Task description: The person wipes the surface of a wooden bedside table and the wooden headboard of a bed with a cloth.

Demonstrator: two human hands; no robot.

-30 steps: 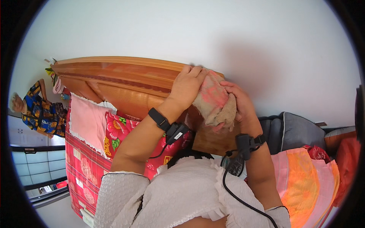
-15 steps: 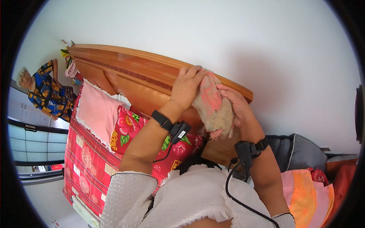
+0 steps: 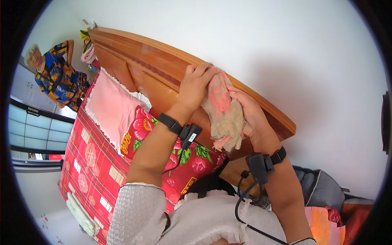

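Observation:
A worn beige and pink cloth (image 3: pixel 224 108) is bunched between my two hands at the top edge of a wooden headboard (image 3: pixel 157 55). My left hand (image 3: pixel 196 87) grips its upper left part, fingers bent over the edge. Lower down on the other side, my right hand (image 3: pixel 250 112) has its fingers and thumb closed round the fabric. The cloth's frayed end hangs down in front of the headboard's face. It hides the part of the board behind it.
Below the headboard lies a bed with a red patterned sheet (image 3: pixel 85 163), a pink pillow (image 3: pixel 112 98) and a red floral pillow (image 3: pixel 143 126). Grey cushions (image 3: pixel 324 192) stand at the right. Another person (image 3: pixel 61 75) stands at the far left. Cables hang from both my wrists.
My hands and the cloth have shifted left along the headboard's top edge, away from its right end. The whole view has turned, so the headboard slopes more steeply. Both hands still hold the cloth.

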